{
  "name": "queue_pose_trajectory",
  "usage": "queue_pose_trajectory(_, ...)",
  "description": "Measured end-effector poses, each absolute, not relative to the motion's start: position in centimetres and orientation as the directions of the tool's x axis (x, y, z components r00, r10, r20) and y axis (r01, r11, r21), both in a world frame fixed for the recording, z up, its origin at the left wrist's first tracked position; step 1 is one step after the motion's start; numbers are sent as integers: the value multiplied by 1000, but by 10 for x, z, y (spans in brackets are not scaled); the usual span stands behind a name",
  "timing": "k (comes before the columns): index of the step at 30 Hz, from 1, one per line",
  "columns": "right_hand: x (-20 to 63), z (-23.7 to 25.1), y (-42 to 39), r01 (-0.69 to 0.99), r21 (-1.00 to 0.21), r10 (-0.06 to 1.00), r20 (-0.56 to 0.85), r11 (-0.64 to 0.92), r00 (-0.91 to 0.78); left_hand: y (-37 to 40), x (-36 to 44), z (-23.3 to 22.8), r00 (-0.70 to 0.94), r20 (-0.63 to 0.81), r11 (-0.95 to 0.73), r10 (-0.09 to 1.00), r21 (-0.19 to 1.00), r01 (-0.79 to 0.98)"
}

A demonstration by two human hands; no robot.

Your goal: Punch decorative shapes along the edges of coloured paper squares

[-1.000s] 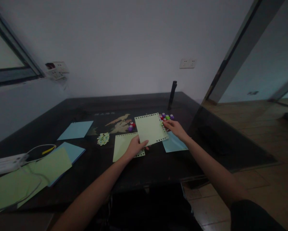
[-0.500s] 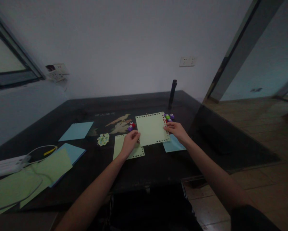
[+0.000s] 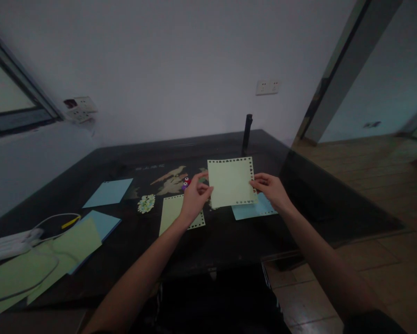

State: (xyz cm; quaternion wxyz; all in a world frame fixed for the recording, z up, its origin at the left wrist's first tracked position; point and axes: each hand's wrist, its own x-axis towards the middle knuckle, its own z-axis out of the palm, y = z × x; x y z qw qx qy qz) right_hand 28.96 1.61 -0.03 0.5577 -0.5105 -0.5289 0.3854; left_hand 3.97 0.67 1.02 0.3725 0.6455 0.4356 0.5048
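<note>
A pale green sheet of paper (image 3: pixel 231 183) with small shapes punched along its top, right and part of its lower edge is held up over the table. My left hand (image 3: pixel 195 197) pinches its left edge between thumb and fingers. At the right edge, my right hand (image 3: pixel 271 189) grips it the same way. Below my left hand lies another punched green sheet (image 3: pixel 170 212), partly covered by that hand. A light blue sheet (image 3: pixel 245 211) with punched holes rests under the held paper. Small red and purple craft punches (image 3: pixel 186 183) show just behind my left hand.
Paper cut-outs (image 3: pixel 146 203) lie in a pile left of centre. Further left are blue paper (image 3: pixel 109 192), green sheets (image 3: pixel 79 243) and a white power strip (image 3: pixel 9 245) with a cable. A black upright cylinder (image 3: pixel 247 132) stands at the back of the dark table (image 3: pixel 225 253).
Both hands have moved slightly right and up with the green sheet. It now hides the punches by my right hand, and more of the blue sheet shows.
</note>
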Motion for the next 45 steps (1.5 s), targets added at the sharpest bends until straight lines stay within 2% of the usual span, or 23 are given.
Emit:
queue_pose_trajectory(8,329,-16,18,306,-937,955,230,166,188,16,80,-9,179,295,-342,939,860,378)
queue_pose_trajectory(16,350,-38,19,422,-903,976,162,87,147,22,99,-31,259,178,-302,949,751,587)
queue_pose_trajectory(27,353,-43,19,584,-812,989,91,4,119,19,101,-35,286,95,-274,954,664,695)
queue_pose_trajectory(34,354,-46,20,632,-775,991,63,-25,117,19,100,-39,332,119,-334,936,599,728)
queue_pose_trajectory(45,357,-50,22,757,-653,980,131,-30,152,19,100,-46,392,148,-404,908,553,729)
